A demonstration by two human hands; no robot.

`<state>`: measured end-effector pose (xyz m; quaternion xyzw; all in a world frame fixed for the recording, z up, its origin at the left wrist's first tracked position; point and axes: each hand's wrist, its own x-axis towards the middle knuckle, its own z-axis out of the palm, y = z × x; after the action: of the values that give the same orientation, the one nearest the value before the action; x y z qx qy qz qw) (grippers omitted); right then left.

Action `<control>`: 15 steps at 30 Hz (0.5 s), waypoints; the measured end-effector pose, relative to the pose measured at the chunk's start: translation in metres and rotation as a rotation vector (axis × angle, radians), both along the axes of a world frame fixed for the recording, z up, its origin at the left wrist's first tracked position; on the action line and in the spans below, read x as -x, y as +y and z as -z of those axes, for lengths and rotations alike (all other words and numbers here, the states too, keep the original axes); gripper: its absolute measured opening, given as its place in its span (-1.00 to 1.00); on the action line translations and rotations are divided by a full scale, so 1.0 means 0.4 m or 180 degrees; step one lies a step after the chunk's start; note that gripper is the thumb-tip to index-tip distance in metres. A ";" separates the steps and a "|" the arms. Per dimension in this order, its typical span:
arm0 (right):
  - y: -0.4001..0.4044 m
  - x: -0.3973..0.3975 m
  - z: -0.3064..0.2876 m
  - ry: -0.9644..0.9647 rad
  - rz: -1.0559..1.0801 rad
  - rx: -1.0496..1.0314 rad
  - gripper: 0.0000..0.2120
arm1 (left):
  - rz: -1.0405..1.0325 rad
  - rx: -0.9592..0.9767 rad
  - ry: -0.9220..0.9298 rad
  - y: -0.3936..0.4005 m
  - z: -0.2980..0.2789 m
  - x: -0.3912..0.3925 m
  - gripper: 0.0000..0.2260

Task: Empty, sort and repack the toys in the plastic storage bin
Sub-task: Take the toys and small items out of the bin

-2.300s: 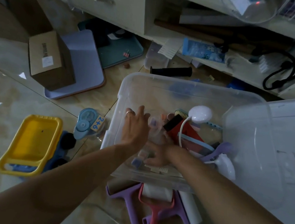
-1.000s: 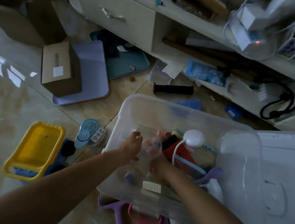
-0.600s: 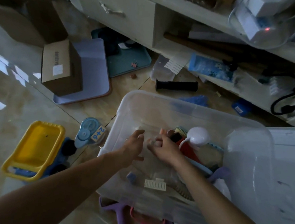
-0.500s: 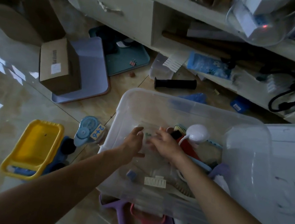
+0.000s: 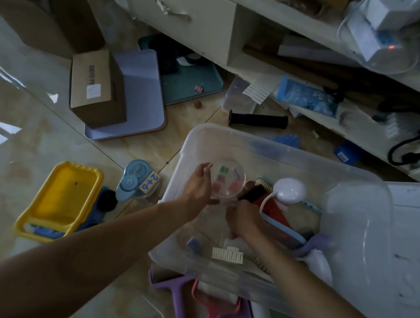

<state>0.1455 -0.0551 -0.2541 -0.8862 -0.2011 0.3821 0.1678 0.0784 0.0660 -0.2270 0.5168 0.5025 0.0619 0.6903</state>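
Observation:
The clear plastic storage bin point(image 5: 234, 139) sits on the floor in front of me. My left hand point(image 5: 198, 185) grips the left edge of a round clear container point(image 5: 228, 180) with small coloured pieces inside, held over the bin. My right hand point(image 5: 243, 217) is just below it, fingers curled at the container's lower rim. In the bin lie a white round toy point(image 5: 290, 190) with a cord, a red piece point(image 5: 274, 212), a small blue block point(image 5: 193, 243) and a white comb-like piece point(image 5: 227, 254).
The bin's lid point(image 5: 387, 247) leans at its right. On the floor to the left are a yellow tray point(image 5: 62, 195), a blue number toy point(image 5: 138, 180) and a cardboard box point(image 5: 95, 88). Purple and pink rollers point(image 5: 209, 313) lie under the bin's near edge. A cluttered shelf unit point(image 5: 281, 49) stands behind.
Both hands were spread low inside the bin; now the left hand holds the round clear container up over the bin and the right hand has pulled back beneath it.

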 end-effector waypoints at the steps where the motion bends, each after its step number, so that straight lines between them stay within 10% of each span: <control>1: 0.009 0.005 0.015 -0.0142 -0.0595 -0.0048 -0.76 | 0.0028 -0.0139 -0.0029 0.004 -0.007 -0.004 -0.65; 6: 0.049 0.016 0.092 -0.1039 -0.2514 -0.0813 -0.50 | 0.0055 -0.0193 -0.0219 0.021 -0.027 -0.015 -0.65; 15: 0.048 0.066 0.056 -0.1698 -0.2621 -0.0117 -0.40 | 0.0258 -0.0086 -0.0201 0.012 -0.022 0.002 -0.68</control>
<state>0.1190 -0.0360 -0.2765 -0.7970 -0.5774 0.1728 -0.0390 0.0775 0.0708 -0.2182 0.5438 0.4583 0.0570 0.7007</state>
